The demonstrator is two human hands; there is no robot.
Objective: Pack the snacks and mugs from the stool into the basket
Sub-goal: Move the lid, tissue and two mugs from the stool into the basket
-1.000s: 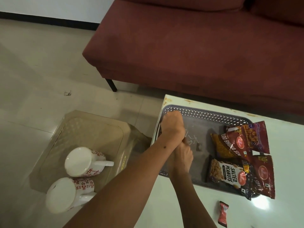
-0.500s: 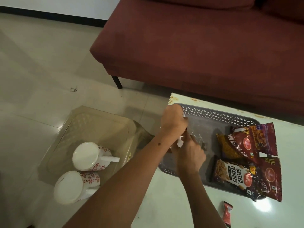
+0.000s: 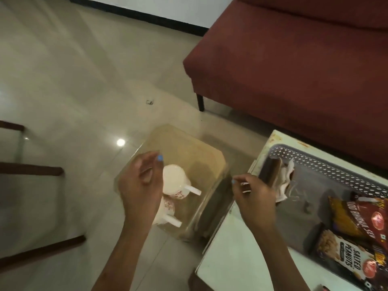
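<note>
Two white mugs with red flowers lie on their sides on the clear plastic stool (image 3: 199, 156): the upper mug (image 3: 175, 181), and the lower mug (image 3: 168, 211), partly hidden. My left hand (image 3: 142, 183) hovers just left of them, fingers loosely curled and empty. The grey perforated basket (image 3: 315, 158) sits on the white table (image 3: 231, 259). It holds a brown packet (image 3: 269, 171) with a white wrapper at its left end, a bhujia sev packet (image 3: 354, 217) and a salted peanuts packet (image 3: 344, 255). My right hand (image 3: 256, 196) is at the basket's left rim, fingers loosely curled, gripping nothing I can see.
A maroon sofa (image 3: 294, 70) stands behind the table and stool. Dark wooden furniture rails (image 3: 31, 171) are at the left over the glossy tiled floor. A small red packet (image 3: 324, 288) lies on the table at the bottom edge.
My left hand has left the basket and swung left over the stool and mugs. My right hand drew back to the basket's left rim. The view turned left.
</note>
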